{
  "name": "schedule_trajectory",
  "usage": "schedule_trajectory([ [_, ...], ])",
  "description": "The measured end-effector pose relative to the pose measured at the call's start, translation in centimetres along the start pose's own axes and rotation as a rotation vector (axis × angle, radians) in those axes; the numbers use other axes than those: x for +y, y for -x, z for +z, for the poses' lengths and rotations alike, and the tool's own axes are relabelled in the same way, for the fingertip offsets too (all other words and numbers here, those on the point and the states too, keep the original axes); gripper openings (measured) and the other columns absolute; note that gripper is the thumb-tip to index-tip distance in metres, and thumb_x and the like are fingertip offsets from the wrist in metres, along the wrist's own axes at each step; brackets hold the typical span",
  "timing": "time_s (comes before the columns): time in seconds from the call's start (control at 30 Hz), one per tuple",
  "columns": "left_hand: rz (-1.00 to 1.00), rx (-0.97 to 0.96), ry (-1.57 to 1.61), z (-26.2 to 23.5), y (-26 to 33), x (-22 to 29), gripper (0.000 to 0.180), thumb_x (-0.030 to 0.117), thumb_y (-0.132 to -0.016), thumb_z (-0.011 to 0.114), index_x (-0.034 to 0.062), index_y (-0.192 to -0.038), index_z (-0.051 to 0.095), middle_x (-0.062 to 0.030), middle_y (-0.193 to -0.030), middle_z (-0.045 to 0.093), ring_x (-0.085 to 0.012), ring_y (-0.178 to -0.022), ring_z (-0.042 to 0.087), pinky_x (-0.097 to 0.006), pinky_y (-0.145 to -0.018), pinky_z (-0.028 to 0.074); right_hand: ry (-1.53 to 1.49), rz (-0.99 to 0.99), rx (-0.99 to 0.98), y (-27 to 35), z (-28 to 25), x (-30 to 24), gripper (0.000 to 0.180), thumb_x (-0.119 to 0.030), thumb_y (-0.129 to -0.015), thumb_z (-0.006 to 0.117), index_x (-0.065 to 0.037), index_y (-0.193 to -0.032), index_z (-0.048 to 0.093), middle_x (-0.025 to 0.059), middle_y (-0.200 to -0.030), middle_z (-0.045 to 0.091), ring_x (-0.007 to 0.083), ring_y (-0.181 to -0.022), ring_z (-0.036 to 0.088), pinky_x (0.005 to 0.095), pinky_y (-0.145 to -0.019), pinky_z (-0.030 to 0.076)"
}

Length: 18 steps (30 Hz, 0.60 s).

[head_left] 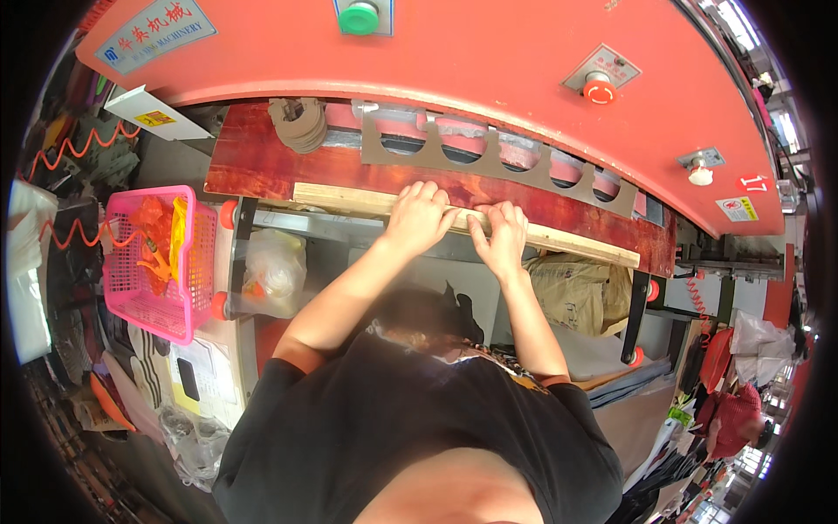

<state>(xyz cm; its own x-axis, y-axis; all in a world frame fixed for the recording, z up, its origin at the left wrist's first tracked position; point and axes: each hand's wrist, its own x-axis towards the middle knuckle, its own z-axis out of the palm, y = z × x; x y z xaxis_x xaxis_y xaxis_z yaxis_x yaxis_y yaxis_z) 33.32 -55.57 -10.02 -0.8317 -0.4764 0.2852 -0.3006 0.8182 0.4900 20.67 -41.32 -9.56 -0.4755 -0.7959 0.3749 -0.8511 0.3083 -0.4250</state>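
Note:
A long pale wooden strip [576, 244] lies along the near edge of a reddish wooden board [253, 157]. My left hand [417, 216] and my right hand [502, 237] are close together near the strip's middle, thumbs almost meeting. The fingers of both hands bend over the strip and grip it. Behind it on the board is a grey-brown sheet [397, 153] with a row of scalloped cutouts. To its left stands a small stack of rounded grey-brown cut pieces [298, 127]. My palms are hidden from above.
A red machine body [489, 52] spans the far side, with a green button [358, 17] and a red knob [600, 89]. A pink basket [188, 297] stands at left, beside a clear plastic bag [275, 271]. A tan sack [576, 288] sits below the board at right.

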Motion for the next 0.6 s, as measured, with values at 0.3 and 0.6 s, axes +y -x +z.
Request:
schedule_trajectory([
  [0.3,0.041,0.003,0.163,-2.8,5.3,1.0,0.017,0.020,-0.084,0.070,0.0036,-0.088,0.067,-0.0138,-0.088,0.061,-0.0311,-0.084,0.060,-0.041,-0.080,0.049,-0.142,0.080,-0.402,1.7,-4.0,-3.0,0.019,-0.024,-0.079,0.075,-0.005,-0.078,0.070,0.0098,-0.072,0.061,0.0284,-0.071,0.063,0.0380,-0.064,0.051],
  [0.6,-0.225,0.289,0.166,-9.2,4.8,-2.6,0.115,0.026,-0.063,0.090,-0.0015,-0.149,0.019,-0.0247,-0.142,0.037,-0.0398,-0.135,0.035,-0.046,-0.105,0.042,-0.217,-0.207,-0.160,-8.7,2.3,-10.7,0.096,-0.034,-0.058,0.088,-0.018,-0.142,0.044,0.0351,-0.146,0.022,0.0518,-0.135,0.024,0.0518,-0.111,0.031],
])
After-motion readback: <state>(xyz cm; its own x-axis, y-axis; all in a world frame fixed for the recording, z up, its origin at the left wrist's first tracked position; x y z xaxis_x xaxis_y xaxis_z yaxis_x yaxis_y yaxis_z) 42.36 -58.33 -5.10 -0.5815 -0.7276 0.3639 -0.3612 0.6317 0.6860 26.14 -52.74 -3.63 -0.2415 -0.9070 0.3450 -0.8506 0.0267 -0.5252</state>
